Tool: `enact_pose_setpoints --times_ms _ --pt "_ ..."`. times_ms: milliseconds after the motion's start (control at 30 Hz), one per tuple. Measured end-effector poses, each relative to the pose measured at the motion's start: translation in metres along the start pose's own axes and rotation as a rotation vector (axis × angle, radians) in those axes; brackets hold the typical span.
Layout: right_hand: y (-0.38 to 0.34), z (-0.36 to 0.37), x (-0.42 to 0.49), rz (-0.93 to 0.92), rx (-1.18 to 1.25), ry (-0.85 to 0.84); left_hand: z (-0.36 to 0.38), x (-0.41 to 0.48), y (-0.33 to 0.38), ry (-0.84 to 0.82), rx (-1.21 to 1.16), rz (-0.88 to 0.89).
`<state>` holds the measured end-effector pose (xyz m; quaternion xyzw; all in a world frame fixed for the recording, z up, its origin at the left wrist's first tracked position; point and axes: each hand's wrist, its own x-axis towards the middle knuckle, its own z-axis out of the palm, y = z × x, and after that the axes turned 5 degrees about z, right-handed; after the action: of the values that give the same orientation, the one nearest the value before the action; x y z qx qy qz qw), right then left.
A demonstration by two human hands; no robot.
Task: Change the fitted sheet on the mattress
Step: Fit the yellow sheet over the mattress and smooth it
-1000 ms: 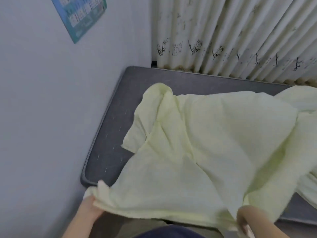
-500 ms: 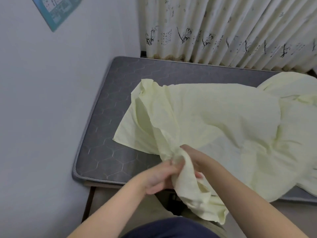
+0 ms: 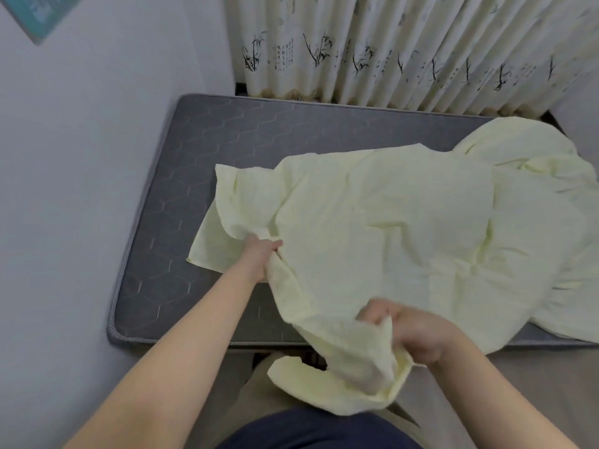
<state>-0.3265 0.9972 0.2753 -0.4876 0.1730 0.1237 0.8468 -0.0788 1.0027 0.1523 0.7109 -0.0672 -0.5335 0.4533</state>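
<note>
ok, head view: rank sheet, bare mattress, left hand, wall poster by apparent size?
1. sheet, the largest patch.
2. mattress, counting only the bare grey part.
3. left hand and poster: these look alike. The poster is cropped by the frame edge and the hand is nearer, so unranked.

1 wide-angle view, from the person's head, looks forward and steeply down across the grey hexagon-quilted mattress from its near edge. The pale yellow cloth sheet fills the centre, close; white wall left, bamboo-printed pleated curtain ahead.
</note>
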Motion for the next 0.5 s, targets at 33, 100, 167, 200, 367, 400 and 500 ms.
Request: enact_pose_setpoints --times_ms 33,100,167,200,367,400,500 --pt "0.000 -0.011 0.001 -0.052 0.022 0.241 0.006 -0.004 0.000 0.038 0.124 0.135" --pt "0.003 -0.040 0.007 -0.146 -0.003 0.770 0.016 -0.025 -0.002 -0.074 0.465 0.355" --pt "0.006 -0.068 0.020 -0.134 0.074 1.138 0.025 -0.058 -0.011 -0.255 0.812 0.487" --pt "0.007 -0.077 0.027 -0.080 0.101 1.210 0.030 -0.077 -0.016 -0.337 0.930 0.555" --pt "0.030 -0.072 0.070 0.619 -0.432 0.869 0.052 -0.145 -0.044 -0.659 1.185 0.836" --pt "0.036 -0.069 0.074 0.754 -0.641 0.784 0.054 -0.150 -0.047 -0.694 1.152 0.793" --pt "0.042 -0.066 0.069 0.668 -0.849 0.720 0.047 -0.145 -0.047 -0.760 0.687 0.424"
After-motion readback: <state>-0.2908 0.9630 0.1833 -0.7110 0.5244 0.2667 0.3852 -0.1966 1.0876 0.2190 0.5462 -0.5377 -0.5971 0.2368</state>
